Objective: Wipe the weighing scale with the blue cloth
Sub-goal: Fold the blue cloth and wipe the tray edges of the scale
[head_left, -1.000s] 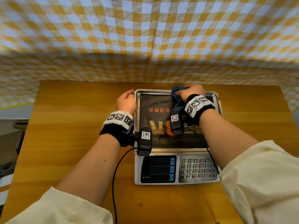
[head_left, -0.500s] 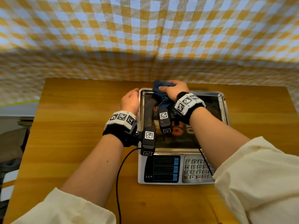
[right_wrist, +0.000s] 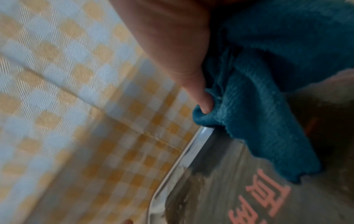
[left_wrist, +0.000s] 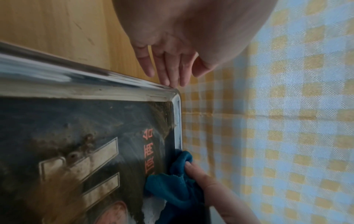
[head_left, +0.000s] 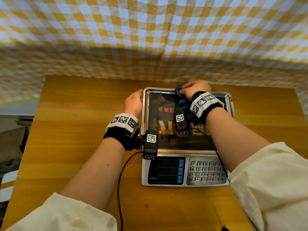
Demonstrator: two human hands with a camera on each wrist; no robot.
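The weighing scale sits mid-table, its steel pan holding a dark printed sheet. My right hand grips the bunched blue cloth at the pan's far edge, near its middle. In the right wrist view the cloth hangs from my fingers over the pan rim. My left hand rests open beside the pan's left rim, fingertips touching the far left corner. The left wrist view shows the cloth on the smeared pan.
The wooden table has free room left and right of the scale. A yellow-and-white checked curtain hangs right behind the table's far edge. A black cable runs from my left wrist toward me.
My right hand swept the cloth left along the pan's far edge, then back toward the right. The left hand has stayed at the left rim.
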